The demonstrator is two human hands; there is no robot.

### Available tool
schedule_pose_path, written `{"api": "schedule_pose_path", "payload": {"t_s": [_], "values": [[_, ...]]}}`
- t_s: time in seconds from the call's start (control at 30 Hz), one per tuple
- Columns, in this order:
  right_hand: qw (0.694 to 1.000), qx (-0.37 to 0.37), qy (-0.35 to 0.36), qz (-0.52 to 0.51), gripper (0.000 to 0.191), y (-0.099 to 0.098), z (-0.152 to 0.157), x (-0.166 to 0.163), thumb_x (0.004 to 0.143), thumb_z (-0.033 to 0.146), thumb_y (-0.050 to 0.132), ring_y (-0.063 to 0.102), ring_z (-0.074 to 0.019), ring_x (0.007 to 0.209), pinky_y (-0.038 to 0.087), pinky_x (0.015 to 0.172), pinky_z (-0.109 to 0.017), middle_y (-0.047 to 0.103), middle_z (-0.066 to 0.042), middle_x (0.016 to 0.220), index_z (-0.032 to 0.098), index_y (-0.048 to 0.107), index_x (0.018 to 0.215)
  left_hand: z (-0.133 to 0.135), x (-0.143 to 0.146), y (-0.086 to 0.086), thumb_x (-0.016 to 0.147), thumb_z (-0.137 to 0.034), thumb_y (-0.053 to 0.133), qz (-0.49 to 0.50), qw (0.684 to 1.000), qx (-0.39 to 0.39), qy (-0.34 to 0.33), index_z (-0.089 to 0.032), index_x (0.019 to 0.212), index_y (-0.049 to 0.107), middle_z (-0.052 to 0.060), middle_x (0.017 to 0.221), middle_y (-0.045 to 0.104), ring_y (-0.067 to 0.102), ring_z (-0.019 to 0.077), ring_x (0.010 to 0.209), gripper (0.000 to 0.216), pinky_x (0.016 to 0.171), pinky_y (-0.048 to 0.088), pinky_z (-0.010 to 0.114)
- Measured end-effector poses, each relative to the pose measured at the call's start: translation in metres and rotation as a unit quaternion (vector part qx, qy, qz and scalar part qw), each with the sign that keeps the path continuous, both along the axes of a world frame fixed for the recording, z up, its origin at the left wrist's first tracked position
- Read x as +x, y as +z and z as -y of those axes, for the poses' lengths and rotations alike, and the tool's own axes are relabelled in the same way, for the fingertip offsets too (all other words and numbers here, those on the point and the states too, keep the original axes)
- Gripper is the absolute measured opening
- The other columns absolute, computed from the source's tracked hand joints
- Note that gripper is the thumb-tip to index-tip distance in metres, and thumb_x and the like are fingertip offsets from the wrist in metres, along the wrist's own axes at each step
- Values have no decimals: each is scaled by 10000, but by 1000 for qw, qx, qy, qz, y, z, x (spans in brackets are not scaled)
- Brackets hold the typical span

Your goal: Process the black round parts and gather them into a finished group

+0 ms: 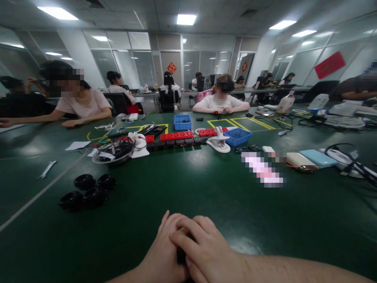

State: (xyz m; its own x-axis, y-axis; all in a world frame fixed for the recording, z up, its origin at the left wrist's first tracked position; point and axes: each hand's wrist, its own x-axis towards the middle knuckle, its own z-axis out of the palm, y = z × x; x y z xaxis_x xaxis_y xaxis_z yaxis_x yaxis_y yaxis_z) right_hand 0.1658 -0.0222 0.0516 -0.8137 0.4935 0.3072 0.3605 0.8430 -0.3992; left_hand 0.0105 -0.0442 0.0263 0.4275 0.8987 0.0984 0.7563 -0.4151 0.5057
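My left hand point(160, 251) and my right hand point(207, 245) rest together on the green table point(206, 188) at its near edge. The right hand's fingers are curled over the left hand's fingers. A small dark shape point(180, 253) shows in the gap between the two hands; I cannot make out whether it is an object or shadow. Nearest on the table, to the left, lie several black round parts point(86, 190).
A small wrench point(47, 169) lies far left. A bowl of cables point(112, 153), red power strips point(176, 136), two blue baskets point(237, 136), a white clamp device point(219, 142) and phones point(302, 162) sit mid-table. Cables point(350, 165) lie right. Other people sit across the table.
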Motion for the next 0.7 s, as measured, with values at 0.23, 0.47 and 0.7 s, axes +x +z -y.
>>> {"api": "schedule_pose_path", "payload": {"t_s": [0.23,0.47,0.7], "values": [[997,19,27,-71,324,-23,-6,-2,907,400,325,491,-188,833,417,684,-323,555,-66,971,200,522,1067,-6,-8,-8,603,-218,593,6,998,-41,-39,-242,990,549,39,975,583,530,257,979,390,1015,252,557],[991,17,34,-126,337,-32,-9,-3,939,340,256,482,-156,771,417,649,-283,567,-41,856,189,537,831,-8,-11,-13,625,-192,557,20,998,-33,-55,-242,921,570,16,918,583,549,226,915,300,1010,262,535],[990,-45,42,-125,177,-11,-8,8,828,234,383,475,-150,770,424,672,-276,582,-42,846,172,549,822,-4,-2,-4,595,-157,511,57,997,-39,-43,-205,715,530,10,744,582,544,201,743,131,801,418,389]]}}
